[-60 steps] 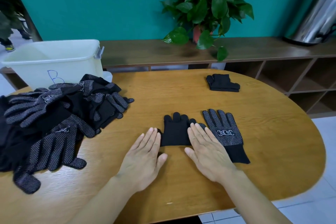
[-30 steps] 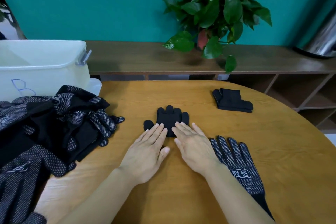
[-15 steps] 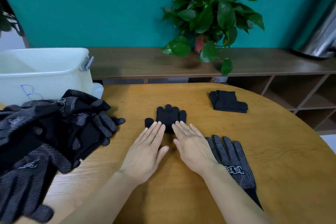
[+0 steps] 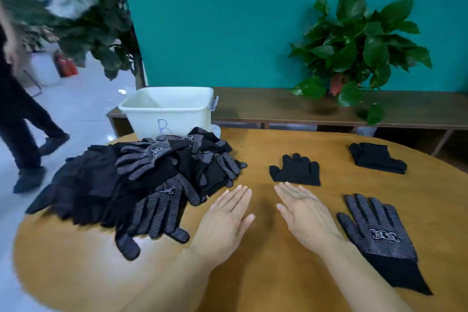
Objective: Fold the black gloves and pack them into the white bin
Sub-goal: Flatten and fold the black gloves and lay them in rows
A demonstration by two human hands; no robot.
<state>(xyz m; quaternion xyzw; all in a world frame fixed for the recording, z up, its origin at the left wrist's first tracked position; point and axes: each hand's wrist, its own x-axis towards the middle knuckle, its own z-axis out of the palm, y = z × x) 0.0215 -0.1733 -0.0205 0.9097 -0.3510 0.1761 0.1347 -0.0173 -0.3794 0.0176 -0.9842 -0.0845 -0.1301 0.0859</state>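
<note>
Hands: left hand [image 4: 224,220] and right hand [image 4: 307,218] flat, fingers straight, holding nothing.
Folded glove [image 4: 295,170]: just above right fingertips, frame centre.
Nearer: right.

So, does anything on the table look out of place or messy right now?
Only the glove pile: it sprawls over the left edge of the table, some fabric overhanging. Nothing looks damaged.

On the table [image 4: 278,273] I count one white bin [image 4: 167,111], one folded plain glove [image 4: 295,170], one flat dotted glove [image 4: 377,233] and one folded pair [image 4: 377,158]. The heap of gloves [image 4: 141,185] holds perhaps six or more; I cannot count it exactly. There are two hands, the left hand [image 4: 224,220] and the right hand [image 4: 306,218], and one potted plant [image 4: 354,50].
</note>
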